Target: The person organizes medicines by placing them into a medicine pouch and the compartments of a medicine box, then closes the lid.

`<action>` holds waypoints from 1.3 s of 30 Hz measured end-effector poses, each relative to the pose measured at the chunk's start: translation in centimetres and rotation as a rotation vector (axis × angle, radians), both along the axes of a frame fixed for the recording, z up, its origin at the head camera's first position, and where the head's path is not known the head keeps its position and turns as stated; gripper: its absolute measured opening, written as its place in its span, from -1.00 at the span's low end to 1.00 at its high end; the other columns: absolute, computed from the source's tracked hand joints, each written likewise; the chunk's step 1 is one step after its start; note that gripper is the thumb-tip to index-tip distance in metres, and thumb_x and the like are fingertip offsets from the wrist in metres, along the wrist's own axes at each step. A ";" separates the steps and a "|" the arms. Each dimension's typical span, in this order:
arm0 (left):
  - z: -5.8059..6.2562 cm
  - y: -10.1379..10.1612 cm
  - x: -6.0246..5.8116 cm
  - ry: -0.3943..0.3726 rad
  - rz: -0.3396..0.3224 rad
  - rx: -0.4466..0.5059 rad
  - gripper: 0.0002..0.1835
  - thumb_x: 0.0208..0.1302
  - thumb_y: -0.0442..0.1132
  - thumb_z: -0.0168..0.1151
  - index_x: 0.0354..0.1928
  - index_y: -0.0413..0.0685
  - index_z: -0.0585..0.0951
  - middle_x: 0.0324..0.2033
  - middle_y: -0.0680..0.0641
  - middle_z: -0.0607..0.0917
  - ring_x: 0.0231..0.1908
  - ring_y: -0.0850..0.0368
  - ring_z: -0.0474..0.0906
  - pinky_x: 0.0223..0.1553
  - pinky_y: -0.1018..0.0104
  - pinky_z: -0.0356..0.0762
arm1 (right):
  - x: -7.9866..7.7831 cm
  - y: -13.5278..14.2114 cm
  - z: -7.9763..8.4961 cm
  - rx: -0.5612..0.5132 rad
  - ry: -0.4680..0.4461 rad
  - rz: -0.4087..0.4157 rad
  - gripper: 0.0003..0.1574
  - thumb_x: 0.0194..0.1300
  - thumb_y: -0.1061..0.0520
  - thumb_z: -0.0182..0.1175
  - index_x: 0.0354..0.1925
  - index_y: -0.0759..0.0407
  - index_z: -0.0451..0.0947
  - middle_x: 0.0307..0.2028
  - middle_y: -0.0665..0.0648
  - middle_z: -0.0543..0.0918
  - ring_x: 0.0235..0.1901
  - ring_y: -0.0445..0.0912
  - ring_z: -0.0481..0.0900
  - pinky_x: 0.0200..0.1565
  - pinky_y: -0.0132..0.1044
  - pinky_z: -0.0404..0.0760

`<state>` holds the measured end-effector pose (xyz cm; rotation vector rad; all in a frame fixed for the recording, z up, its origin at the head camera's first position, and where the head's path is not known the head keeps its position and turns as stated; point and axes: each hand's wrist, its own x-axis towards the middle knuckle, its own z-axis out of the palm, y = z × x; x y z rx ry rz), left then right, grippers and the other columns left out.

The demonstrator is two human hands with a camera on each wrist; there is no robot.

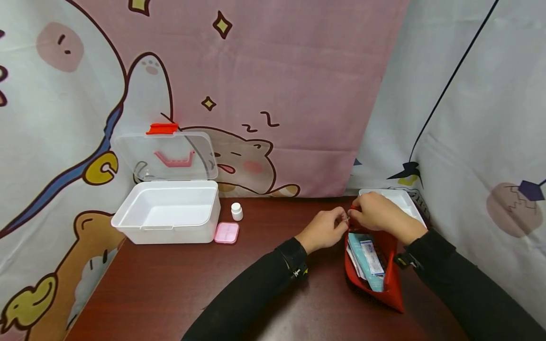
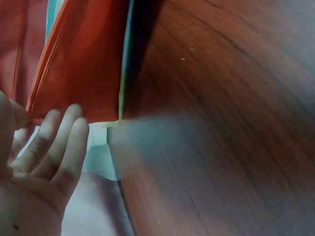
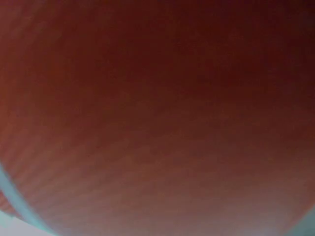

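Left hand (image 1: pixel 323 230): pinching far end of red pouch (image 1: pixel 392 284) | right hand (image 1: pixel 379 213): pinching same end, just beside left | pouch: at right of table (image 1: pixel 315 298), open-mouthed, blue packet (image 1: pixel 360 258) inside | well left: open white box (image 1: pixel 170 234), with bottle (image 1: pixel 236 212), pink case (image 1: pixel 226 233) just beside

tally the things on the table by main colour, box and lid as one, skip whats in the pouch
White: 3 (box, bottle, tray-like item at back right)
Pink: 1 (small case)
Red: 1 (pouch)
Total: 5
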<state>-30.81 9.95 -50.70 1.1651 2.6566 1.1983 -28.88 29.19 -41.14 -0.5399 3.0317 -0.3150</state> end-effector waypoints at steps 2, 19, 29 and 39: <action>0.0 0.1 0.1 0.103 0.004 -0.056 -0.95 0.63 -0.18 0.15 -0.06 0.07 0.58 -0.39 0.15 0.61 -0.44 0.35 0.46 -0.35 0.57 0.37 | -0.2 0.0 0.0 -0.017 -0.003 -0.005 -0.67 0.51 0.09 0.31 -0.47 0.02 0.69 -0.56 -0.02 0.47 -0.47 -0.07 0.42 -0.33 -0.18 0.40; 0.7 0.4 0.8 0.531 0.089 -0.344 -0.80 0.60 -0.12 0.25 0.11 0.00 0.60 -0.28 0.10 0.71 -0.35 0.26 0.70 -0.31 0.41 0.65 | -0.7 -0.2 -0.3 -0.190 -0.036 -0.129 -0.71 0.48 0.09 0.30 -0.35 0.19 0.83 -0.46 0.08 0.68 -0.38 -0.01 0.52 -0.30 -0.20 0.45; 0.9 0.2 0.7 0.545 0.070 -0.333 -0.87 0.68 -0.12 0.14 0.02 0.02 0.61 -0.33 0.10 0.67 -0.37 0.28 0.66 -0.34 0.42 0.60 | -1.1 0.6 -1.2 -0.244 -0.068 -0.191 -0.64 0.53 0.01 0.29 -0.38 0.14 0.81 -0.51 0.03 0.57 -0.39 -0.04 0.48 -0.34 -0.22 0.41; 0.5 0.6 0.2 0.346 0.108 -0.192 -0.86 0.68 -0.17 0.15 -0.06 0.02 0.67 -0.29 0.10 0.72 -0.33 0.31 0.63 -0.26 0.47 0.54 | -2.3 1.4 -0.7 -0.239 -0.167 -0.127 -0.59 0.55 0.03 0.26 -0.50 0.06 0.70 -0.60 -0.07 0.46 -0.48 -0.10 0.44 -0.37 -0.22 0.39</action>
